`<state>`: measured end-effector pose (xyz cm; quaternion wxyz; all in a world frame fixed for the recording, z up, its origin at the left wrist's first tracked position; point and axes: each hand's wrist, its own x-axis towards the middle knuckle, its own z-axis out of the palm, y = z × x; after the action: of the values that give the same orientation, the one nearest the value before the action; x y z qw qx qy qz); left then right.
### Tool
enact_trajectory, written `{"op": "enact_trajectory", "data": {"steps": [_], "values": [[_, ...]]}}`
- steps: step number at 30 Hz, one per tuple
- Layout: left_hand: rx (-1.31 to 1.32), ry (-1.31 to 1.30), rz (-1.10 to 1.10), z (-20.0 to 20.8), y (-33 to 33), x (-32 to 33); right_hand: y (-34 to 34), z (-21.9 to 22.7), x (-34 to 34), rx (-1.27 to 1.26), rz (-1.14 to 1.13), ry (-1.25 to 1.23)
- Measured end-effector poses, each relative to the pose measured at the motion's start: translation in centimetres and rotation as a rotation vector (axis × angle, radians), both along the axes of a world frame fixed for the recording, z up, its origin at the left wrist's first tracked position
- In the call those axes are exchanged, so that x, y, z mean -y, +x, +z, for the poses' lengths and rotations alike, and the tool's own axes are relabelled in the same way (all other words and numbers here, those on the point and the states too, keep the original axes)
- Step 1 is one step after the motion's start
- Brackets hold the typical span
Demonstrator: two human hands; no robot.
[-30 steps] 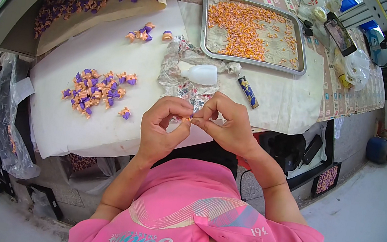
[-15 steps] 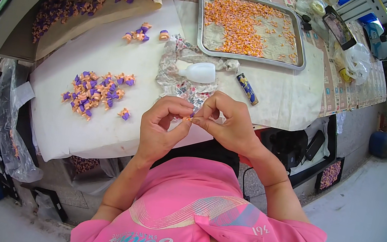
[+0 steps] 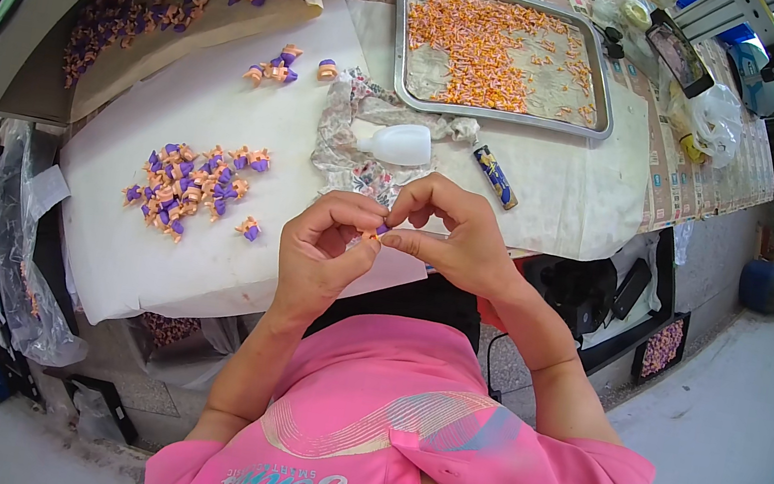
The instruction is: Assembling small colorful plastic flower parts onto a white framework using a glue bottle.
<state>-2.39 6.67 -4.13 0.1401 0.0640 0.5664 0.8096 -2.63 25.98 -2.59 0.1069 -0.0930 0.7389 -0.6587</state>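
Just beyond the near table edge, my left hand pinches a small orange and purple piece between thumb and fingers. The thumb and forefinger of my right hand close on it from the other side. Fingertips cover most of it. To the left lies a pile of similar small orange and purple pieces, with a single piece beside it. Farther back are a small cluster and another lone piece.
A metal tray of tiny orange parts stands at the back. A floral cloth carries a white plastic bottle; right of it lies a dark blue tube. A paper-lined compartment at back left holds many pieces. A phone stands at back right.
My right hand has lifted slightly, and its forefinger and thumb have shifted on the small piece. My left hand has barely moved. The piles and tray stay put.
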Motion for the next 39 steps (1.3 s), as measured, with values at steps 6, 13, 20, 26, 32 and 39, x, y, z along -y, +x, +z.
{"op": "enact_trajectory", "data": {"steps": [6,13,20,26,32,39], "values": [[0.065,0.069,0.011,0.9,0.1,0.1,-0.1,0.6,0.3,0.125,0.014,-0.101],[0.000,-0.013,0.012,0.9,0.3,1.5,0.3,1.3,1.8,-0.030,-0.010,-0.004],[-0.389,-0.725,0.245,0.7,-2.1,6.0,-0.4,1.1,0.7,-0.254,-0.148,0.238],[-0.561,-1.227,0.296,3.2,-2.8,6.3,-2.0,0.9,-1.5,-0.511,-0.317,0.487],[-0.635,-1.188,0.280,6.8,-5.6,2.1,-2.0,3.0,-3.2,-0.453,-0.153,0.604],[-0.887,-1.067,0.046,8.8,-11.3,-7.0,-0.4,8.7,-9.6,-0.421,-0.103,0.647]]}}
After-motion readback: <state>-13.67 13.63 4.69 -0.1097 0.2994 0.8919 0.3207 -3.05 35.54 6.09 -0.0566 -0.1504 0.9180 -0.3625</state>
